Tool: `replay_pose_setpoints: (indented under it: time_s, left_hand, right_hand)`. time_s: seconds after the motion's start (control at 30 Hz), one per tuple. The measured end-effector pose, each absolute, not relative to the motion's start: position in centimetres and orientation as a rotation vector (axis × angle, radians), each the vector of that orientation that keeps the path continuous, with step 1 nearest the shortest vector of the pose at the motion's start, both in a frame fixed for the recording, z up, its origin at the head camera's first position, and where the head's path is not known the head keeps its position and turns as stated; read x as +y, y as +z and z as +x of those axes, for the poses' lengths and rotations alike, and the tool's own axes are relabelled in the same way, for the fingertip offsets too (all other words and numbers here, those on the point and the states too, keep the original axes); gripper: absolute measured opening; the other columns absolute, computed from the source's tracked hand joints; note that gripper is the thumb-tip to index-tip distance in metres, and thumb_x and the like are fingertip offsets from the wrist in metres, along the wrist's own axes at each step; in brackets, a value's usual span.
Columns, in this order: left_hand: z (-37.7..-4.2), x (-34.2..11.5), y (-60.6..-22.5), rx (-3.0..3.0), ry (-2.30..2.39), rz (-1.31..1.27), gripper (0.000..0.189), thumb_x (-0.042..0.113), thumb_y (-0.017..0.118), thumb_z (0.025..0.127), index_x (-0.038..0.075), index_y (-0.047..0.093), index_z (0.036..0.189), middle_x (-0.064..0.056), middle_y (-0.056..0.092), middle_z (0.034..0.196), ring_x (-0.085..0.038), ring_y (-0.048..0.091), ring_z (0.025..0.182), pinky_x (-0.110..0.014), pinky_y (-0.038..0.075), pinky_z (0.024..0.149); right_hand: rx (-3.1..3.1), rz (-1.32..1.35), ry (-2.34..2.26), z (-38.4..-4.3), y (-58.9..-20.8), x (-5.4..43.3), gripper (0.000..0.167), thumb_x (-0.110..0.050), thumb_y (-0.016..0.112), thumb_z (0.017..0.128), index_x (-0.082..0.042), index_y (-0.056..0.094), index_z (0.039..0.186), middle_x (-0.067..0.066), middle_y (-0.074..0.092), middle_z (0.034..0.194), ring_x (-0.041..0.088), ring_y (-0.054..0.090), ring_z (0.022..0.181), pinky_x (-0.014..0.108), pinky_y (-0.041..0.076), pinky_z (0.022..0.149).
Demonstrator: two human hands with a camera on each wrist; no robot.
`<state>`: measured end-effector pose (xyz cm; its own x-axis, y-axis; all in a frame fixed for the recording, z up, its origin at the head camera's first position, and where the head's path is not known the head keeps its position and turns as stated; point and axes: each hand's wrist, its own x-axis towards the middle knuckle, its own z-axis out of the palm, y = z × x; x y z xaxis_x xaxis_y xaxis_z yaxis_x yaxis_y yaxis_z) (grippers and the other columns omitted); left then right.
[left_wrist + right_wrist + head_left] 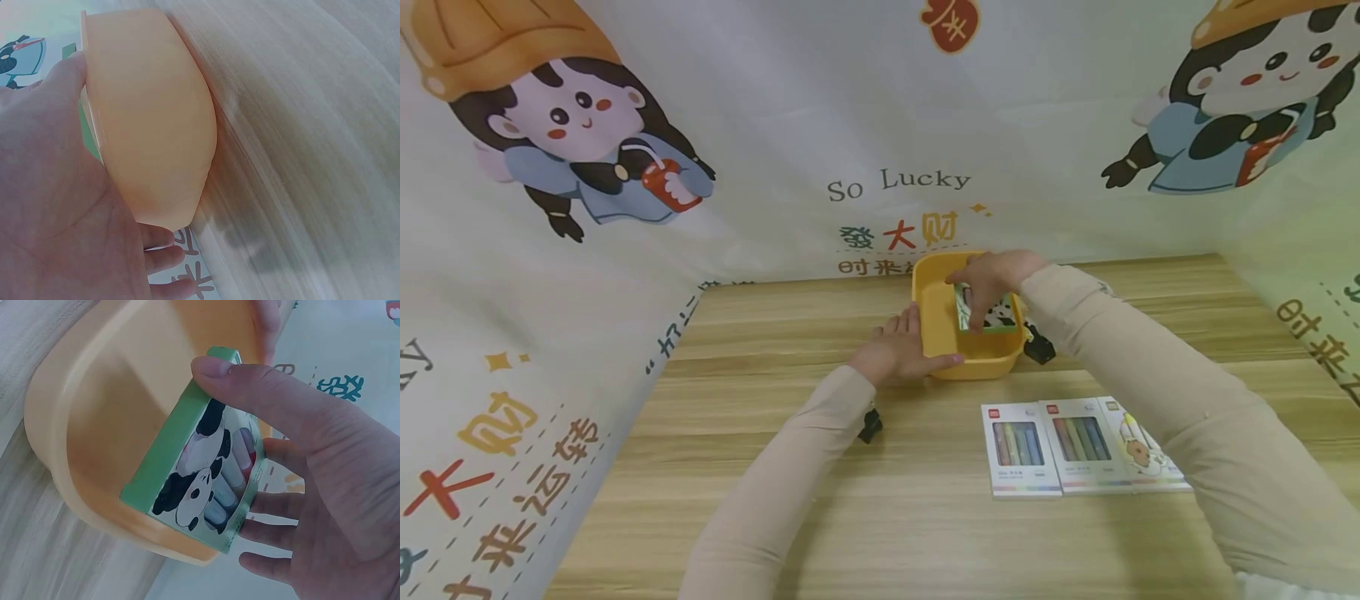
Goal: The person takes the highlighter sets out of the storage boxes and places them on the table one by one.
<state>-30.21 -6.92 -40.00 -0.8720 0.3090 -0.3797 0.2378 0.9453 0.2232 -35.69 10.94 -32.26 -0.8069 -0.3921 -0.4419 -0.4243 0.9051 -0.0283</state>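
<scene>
A yellow plastic basin stands at the back of the table, against the printed cloth. My left hand holds its near left corner, thumb over the rim and fingers along the outer wall; the left wrist view shows the basin's side by the palm. Inside the basin's right half, my right hand grips a small green crayon box with a panda print. In the right wrist view the box is tilted, thumb on one edge and fingers opposite. Coloured sticks show through its window.
Two white boxes of coloured sticks lie side by side at front right. A third white box with a cartoon print lies beside them, partly under the right forearm. Printed cloth walls off the back and sides.
</scene>
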Motion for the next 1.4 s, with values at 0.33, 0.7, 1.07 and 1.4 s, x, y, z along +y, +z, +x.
replay_pose_setpoints:
  time_s: [0.33, 0.7, 1.07, 1.4]
  left_hand:
    - [-30.3, -6.8, -40.1, 2.683, 0.249, 0.372, 0.118, 0.082, 0.038, 0.086, 0.003, -0.014, 0.157, -0.013, -0.006, 0.169, -0.033, 0.003, 0.157, -0.051, 0.012, 0.128]
    - [-31.0, -6.9, -40.6, 2.682, 0.193, 0.327, 0.121, 0.086, 0.036, 0.083, 0.005, -0.017, 0.156, -0.012, -0.007, 0.169, -0.031, 0.002, 0.157, -0.049, 0.011, 0.128]
    - [-30.1, -6.8, -39.8, 2.685, 0.231, 0.385, 0.117, 0.082, 0.037, 0.087, 0.002, -0.014, 0.157, -0.015, -0.006, 0.168, -0.034, 0.004, 0.157, -0.052, 0.013, 0.127]
    - [-30.1, -6.9, -39.9, 2.695, 0.227, 0.385, 0.117, 0.082, 0.037, 0.087, 0.002, -0.014, 0.157, -0.015, -0.005, 0.168, -0.034, 0.005, 0.157, -0.051, 0.014, 0.127]
  right_hand:
    - [2.624, -0.642, 0.150, -35.1, -32.1, 12.1, 0.103, -0.047, 0.084, 0.073, -0.024, 0.029, 0.157, 0.021, 0.028, 0.161, 0.043, 0.029, 0.147, 0.066, 0.034, 0.112]
    - [2.625, -0.691, 0.175, -34.0, -32.0, 12.9, 0.104, -0.050, 0.085, 0.071, -0.024, 0.031, 0.156, 0.019, 0.035, 0.157, 0.041, 0.036, 0.142, 0.064, 0.040, 0.109]
    - [2.620, -0.734, 0.167, -33.6, -32.4, 13.9, 0.104, -0.048, 0.085, 0.071, -0.022, 0.031, 0.156, 0.019, 0.043, 0.150, 0.039, 0.043, 0.135, 0.062, 0.043, 0.107]
    - [2.624, -0.805, 0.175, -32.3, -32.3, 14.9, 0.104, -0.046, 0.087, 0.068, -0.022, 0.035, 0.155, 0.020, 0.043, 0.150, 0.038, 0.047, 0.130, 0.061, 0.046, 0.104]
